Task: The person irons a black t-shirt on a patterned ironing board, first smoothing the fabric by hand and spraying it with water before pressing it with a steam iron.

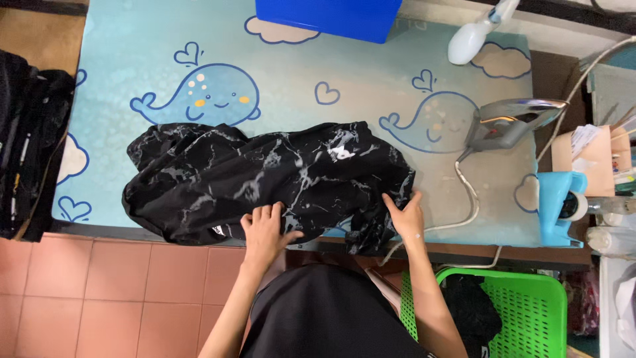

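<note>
Fabric should be smoothed flat from the near edge outward, I judge, without dragging it off the bench (119, 40). I am pressing my left hand (264, 232) open on the black shirt (265, 176), while my right hand (405, 215) is pinching its right hem. The iron (510, 122) is resting far right.

One black marbled garment (265, 179) at centre frame; two hands (264, 232) at lower centre; one iron (510, 122) at right; one green basket (530, 305) at lower right; two whole whale drawings (205, 96) on the upper cover; one blue box (328, 16) at top.
</note>
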